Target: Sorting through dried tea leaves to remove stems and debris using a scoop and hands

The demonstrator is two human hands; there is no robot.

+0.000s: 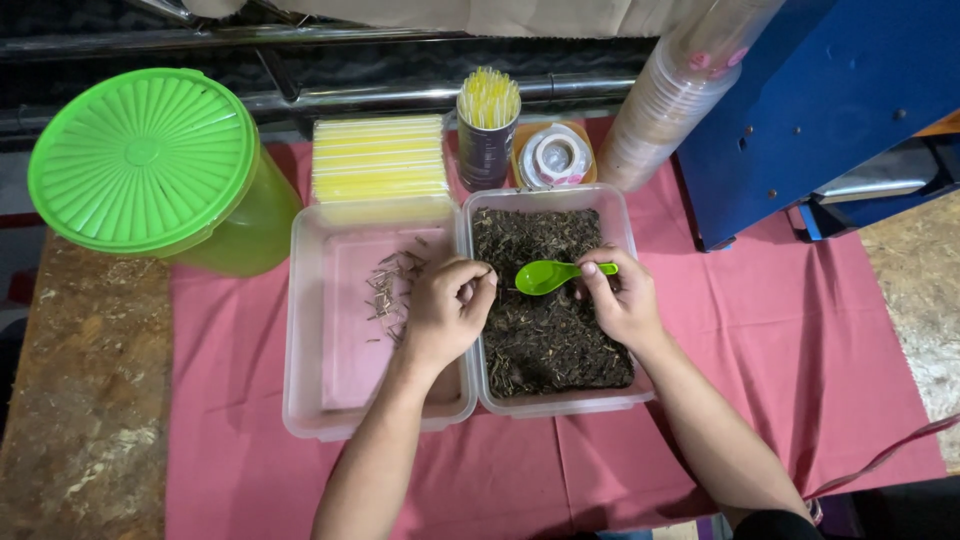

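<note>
two clear plastic tubs sit side by side on a pink cloth (800, 330) over a worn wooden table (80, 400). the right tub (560, 403) is filled nearly to its walls with dark dried leaves (545, 340), loose and crumbly. the left tub (310, 330) is mostly bare, its pale floor showing, with only a small scatter of thin pale stems (392, 285) lying toward its upper right part.

the person's right hand (620, 300) rests over the leaves and pinches the handle of a bright green plastic spoon (552, 275) between thumb and fingers; the spoon's bowl points left and hovers just above the leaf pile, and looks empty. the left hand (447, 308) is curled narrow over the meeting walls of the two tubs, fingertips drawn together near the thumb; whether it holds a stem i cannot tell.

behind the tubs, a flat clear box (380, 160) is packed with yellow straws, and a dark cup (487, 150) beside it stands full of upright yellow straws (489, 97). next to that is a small round roll in an orange holder (556, 155). a tall leaning stack of clear cups (670, 90) rises at the back right, against a blue machine (820, 110). at the far left stands a large green tub with a ribbed green lid (140, 155), shut.
</note>
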